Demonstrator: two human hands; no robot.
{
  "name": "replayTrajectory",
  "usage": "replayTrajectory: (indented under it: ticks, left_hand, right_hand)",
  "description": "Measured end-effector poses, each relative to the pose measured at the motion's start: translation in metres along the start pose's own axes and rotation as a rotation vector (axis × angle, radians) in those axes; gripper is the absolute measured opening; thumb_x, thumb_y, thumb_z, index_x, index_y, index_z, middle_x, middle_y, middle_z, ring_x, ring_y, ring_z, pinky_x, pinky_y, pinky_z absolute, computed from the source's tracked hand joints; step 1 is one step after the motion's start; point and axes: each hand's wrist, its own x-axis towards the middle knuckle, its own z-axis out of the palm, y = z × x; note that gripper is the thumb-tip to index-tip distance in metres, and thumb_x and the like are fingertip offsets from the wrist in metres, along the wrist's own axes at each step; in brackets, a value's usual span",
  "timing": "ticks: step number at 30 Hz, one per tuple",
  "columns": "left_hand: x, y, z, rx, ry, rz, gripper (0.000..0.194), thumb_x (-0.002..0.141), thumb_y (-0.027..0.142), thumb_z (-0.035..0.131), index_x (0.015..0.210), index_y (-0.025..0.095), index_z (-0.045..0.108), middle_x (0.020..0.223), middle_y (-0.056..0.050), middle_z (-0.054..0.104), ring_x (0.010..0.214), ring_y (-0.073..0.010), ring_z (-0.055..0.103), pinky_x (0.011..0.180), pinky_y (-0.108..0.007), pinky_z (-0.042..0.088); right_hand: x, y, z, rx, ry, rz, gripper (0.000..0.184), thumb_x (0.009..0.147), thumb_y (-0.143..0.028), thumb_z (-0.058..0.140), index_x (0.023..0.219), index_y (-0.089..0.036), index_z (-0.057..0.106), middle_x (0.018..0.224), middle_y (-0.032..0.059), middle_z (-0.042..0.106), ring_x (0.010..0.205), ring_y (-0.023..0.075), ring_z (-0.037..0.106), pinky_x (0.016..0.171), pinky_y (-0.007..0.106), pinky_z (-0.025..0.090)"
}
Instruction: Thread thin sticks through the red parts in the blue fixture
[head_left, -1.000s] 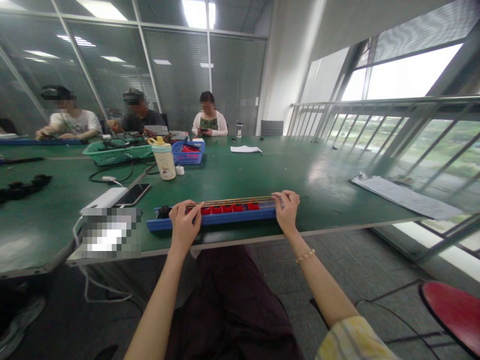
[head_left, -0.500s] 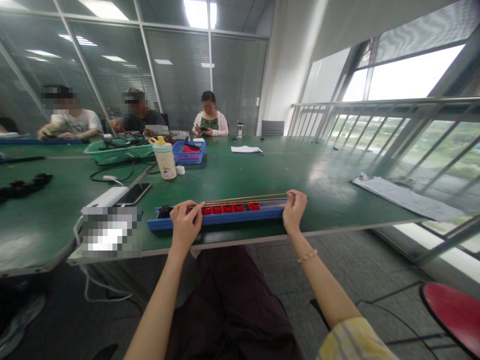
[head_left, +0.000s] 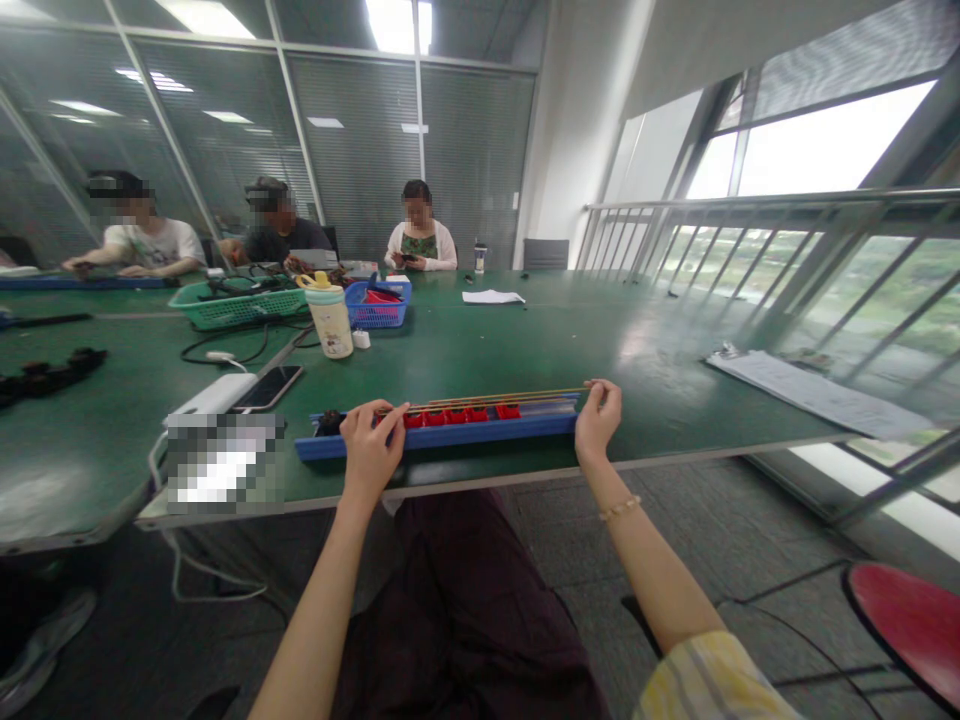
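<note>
A long blue tray (head_left: pixel 442 442) lies along the near edge of the green table, with a row of red clips (head_left: pixel 465 414) on it and a dark part (head_left: pixel 328 425) at its left end. Several thin golden wires (head_left: pixel 495 399) run lengthwise above the clips. My left hand (head_left: pixel 369 452) pinches them near the tray's left end. My right hand (head_left: pixel 598 420) holds their right end between finger and thumb, just past the tray's right end.
To the left lie a white power bank (head_left: pixel 214 394) and a phone (head_left: pixel 268 388). Behind stand a bottle (head_left: pixel 328 318), a blue basket (head_left: pixel 377 305) and a green basket (head_left: pixel 238 308). Papers (head_left: pixel 817 395) lie at right. Co-workers sit at the far end.
My right hand has moved to the right, drawing the wires' right end past the tray's end. My left hand has stayed in about the same place.
</note>
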Motion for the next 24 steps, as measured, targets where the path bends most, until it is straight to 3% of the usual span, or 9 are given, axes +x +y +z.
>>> replayTrajectory:
  ticks: [8,24]
  left_hand:
    - [0.000,0.000,0.001,-0.003,0.000,-0.004,0.029,0.092,0.028,0.050,0.112,0.029,0.072,0.110,-0.009,0.062,0.106,-0.0242,0.052,0.097,-0.042,0.036]
    - [0.000,0.001,0.001,0.002,0.007,-0.009,0.029,0.092,0.028,0.051,0.111,0.029,0.072,0.111,-0.009,0.062,0.106,-0.0245,0.051,0.097,-0.042,0.035]
  right_hand:
    - [0.006,0.023,0.004,0.182,0.131,0.257,0.043,0.092,-0.052,0.042,0.106,-0.015,0.060,0.087,0.0069,0.064,0.082,0.0192,0.062,0.075,0.035,0.048]
    - [0.006,0.033,0.007,0.320,0.141,0.308,0.033,0.087,-0.045,0.052,0.102,-0.017,0.057,0.072,0.0001,0.058,0.061,0.0142,0.056,0.065,0.033,0.050]
